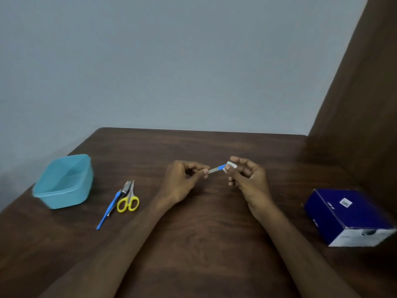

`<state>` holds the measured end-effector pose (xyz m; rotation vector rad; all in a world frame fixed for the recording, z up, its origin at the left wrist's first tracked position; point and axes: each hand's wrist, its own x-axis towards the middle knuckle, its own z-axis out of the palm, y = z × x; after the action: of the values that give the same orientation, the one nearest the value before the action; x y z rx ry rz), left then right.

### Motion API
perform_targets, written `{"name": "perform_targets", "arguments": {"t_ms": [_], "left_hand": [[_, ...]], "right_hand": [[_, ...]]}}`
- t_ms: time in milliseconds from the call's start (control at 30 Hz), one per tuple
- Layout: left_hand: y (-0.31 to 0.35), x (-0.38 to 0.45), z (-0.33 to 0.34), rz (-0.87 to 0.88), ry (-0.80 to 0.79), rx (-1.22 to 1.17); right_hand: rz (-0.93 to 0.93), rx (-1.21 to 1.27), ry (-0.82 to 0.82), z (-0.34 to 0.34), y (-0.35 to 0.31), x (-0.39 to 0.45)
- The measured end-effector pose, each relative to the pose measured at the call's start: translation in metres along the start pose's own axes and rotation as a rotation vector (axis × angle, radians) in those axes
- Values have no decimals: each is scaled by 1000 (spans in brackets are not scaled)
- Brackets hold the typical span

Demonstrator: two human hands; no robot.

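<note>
Left hand (184, 179): pinches grey end of slim tool (217, 168)
Right hand (247, 177): pinches its white tip
Progress: early, it seems; scissors (129, 201) at 9 o'clock untouched

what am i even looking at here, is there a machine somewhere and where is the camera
There is no machine: the grip here is simply a person's two bare hands. The one picture comes from a wide-angle camera worn on the person's head. It looks forward and down, so both forearms reach in from the bottom edge.

The left hand and the right hand each pinch one end of a thin strip over a dark wooden table. The strip is grey and blue with a white end, and I cannot tell what it is.

On the left of the table stands an open teal plastic container. Beside it lie yellow-handled scissors and a blue-handled tool. On the right lies a dark blue box.
</note>
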<state>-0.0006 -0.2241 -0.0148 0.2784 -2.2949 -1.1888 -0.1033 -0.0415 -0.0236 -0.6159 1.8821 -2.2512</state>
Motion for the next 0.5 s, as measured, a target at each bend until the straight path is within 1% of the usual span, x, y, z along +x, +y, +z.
{"name": "perform_targets", "arguments": {"t_ms": [100, 200, 300, 400, 500], "left_hand": [[-8, 4, 4, 24, -56, -40], [-8, 4, 5, 49, -85, -89], [-12, 10, 2, 32, -23, -158], [-15, 12, 2, -36, 51, -215], [-12, 11, 2, -41, 32, -262]], "right_hand": [[12, -10, 34, -1, 5, 6], [36, -65, 27, 8, 6, 13], [41, -127, 33, 17, 2, 27], [32, -62, 122, 21, 3, 33], [35, 19, 177, 26, 7, 29]]}}
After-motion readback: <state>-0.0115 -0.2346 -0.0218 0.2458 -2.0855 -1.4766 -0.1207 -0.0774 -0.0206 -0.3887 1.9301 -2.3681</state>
